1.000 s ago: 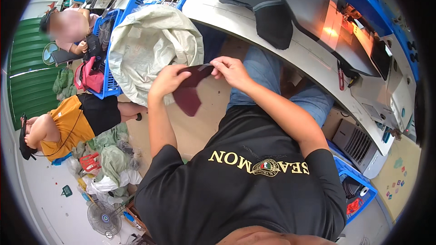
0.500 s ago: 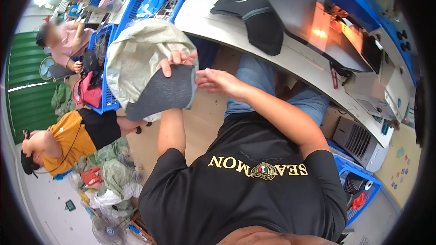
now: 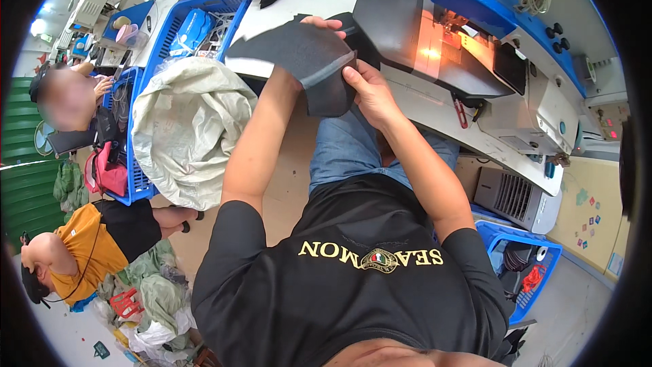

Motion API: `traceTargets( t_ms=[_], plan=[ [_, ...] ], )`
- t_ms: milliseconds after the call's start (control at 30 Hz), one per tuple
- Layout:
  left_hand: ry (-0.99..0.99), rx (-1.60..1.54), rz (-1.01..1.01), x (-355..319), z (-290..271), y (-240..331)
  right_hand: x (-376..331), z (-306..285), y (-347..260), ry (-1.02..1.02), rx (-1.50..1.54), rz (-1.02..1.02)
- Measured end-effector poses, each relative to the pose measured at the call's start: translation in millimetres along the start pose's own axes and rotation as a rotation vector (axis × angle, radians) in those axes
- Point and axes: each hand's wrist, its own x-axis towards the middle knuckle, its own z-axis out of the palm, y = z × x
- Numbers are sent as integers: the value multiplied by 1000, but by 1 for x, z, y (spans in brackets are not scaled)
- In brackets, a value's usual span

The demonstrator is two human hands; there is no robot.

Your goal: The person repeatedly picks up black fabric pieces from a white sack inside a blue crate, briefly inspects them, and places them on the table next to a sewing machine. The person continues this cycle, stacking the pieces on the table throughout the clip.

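A dark grey and black fabric piece [image 3: 288,51] with a lighter grey seam band is in both my hands, over my lap at the table's front edge. My left hand [image 3: 326,24] reaches under it, with the fingers curled over the far edge; the cloth hides the palm. At the right end of the band, my right hand [image 3: 372,92] pinches the fabric between thumb and fingers. One side of the piece hangs below the band, and its left tip is blurred by motion. Behind my hands, more dark cloth [image 3: 362,35] lies partly hidden on the white table [image 3: 435,92].
A sewing machine [image 3: 468,0] with a lit needle area stands at right. Red-handled snips [image 3: 460,110] lie near the table edge. A pale sack [image 3: 193,129] stands left, beside blue baskets [image 3: 146,187]. Two other people are at left, one in a yellow shirt [image 3: 95,238].
Both hands have moved up and away from the sack, toward the table, with the fabric. My right hand, apart from the cloth before, now grips its edge. The piece is turned and spread.
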Motion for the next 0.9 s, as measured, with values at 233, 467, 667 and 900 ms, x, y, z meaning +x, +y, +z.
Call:
traceTargets(
  t_ms=[233,467,667,900],
  plan=[
    [335,5,57,22,-19,23,20,-14,4,287,-543,-67],
    [571,395,123,19,6,5,31,-10,5,483,-537,-183],
    [771,408,85,40,-12,-6,-28,-26,32,586,-145,-149],
    [913,675,97,47,-11,-13,-61,3,130,-119,-656,208]
  ],
)
